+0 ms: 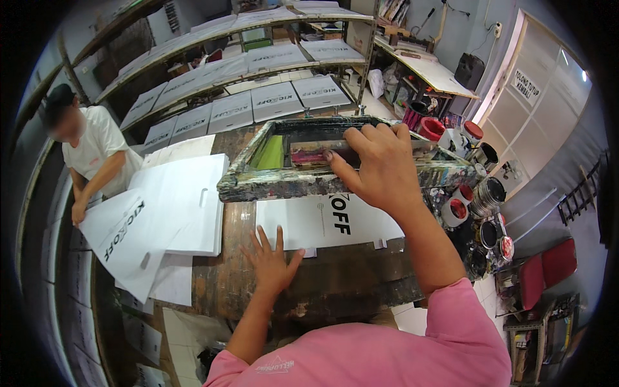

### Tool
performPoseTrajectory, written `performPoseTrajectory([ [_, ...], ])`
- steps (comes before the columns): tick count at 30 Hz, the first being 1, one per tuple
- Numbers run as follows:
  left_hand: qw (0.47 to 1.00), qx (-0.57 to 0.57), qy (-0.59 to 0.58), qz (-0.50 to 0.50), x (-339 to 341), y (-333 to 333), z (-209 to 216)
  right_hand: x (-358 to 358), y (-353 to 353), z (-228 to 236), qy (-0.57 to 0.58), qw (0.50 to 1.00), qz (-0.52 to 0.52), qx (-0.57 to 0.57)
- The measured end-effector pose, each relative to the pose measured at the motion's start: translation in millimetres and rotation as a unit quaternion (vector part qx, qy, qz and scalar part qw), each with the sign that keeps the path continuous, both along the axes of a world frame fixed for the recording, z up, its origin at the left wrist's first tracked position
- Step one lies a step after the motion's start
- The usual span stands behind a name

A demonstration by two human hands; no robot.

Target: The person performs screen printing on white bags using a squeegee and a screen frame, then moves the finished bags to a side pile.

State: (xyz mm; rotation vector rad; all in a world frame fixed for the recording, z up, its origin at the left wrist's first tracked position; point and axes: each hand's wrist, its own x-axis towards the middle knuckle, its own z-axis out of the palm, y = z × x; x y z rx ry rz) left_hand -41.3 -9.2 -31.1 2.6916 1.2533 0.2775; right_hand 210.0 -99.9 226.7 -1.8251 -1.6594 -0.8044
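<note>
My right hand (380, 169) reaches over the near bar of a paint-crusted screen-printing frame (277, 185). Its fingers are curled, and the thumb lies on a squeegee (311, 153) with a pinkish-red stain; the fingertips are hidden. The frame is tilted, its near bar raised above a white printed sheet (293, 222) with bold black lettering. Green material (269, 152) shows inside the frame's left end. My left hand (273, 261) is spread at the sheet's near left edge, over the wooden table (235, 238), and holds nothing.
At left, a co-worker (103, 145) holds a printed sheet (122, 235) beside a white paper stack (193, 213). Printed sheets fill racks (271, 100) behind. Ink tubs and cans (488, 193) crowd the right side, near a red chair (548, 274).
</note>
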Motion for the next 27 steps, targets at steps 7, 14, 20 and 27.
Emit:
performPoseTrajectory([
  [7, 0.998, -0.032, 0.046, 0.007, 10, -9, -15, 22, 21, 23, -0.002, 1.000, -0.010, 0.017],
  [14, 0.970, -0.020, -0.241, -0.009, 68, 18, 54, 37, 40, 55, 0.019, 0.999, -0.009, 0.031],
  [20, 0.888, -0.153, -0.422, 0.099, 55, 39, 67, 36, 41, 51, 0.015, 1.000, -0.009, 0.016],
  [27, 0.860, -0.139, -0.453, 0.190, -83, 95, 61, 36, 38, 45, 0.033, 0.998, -0.012, 0.047],
])
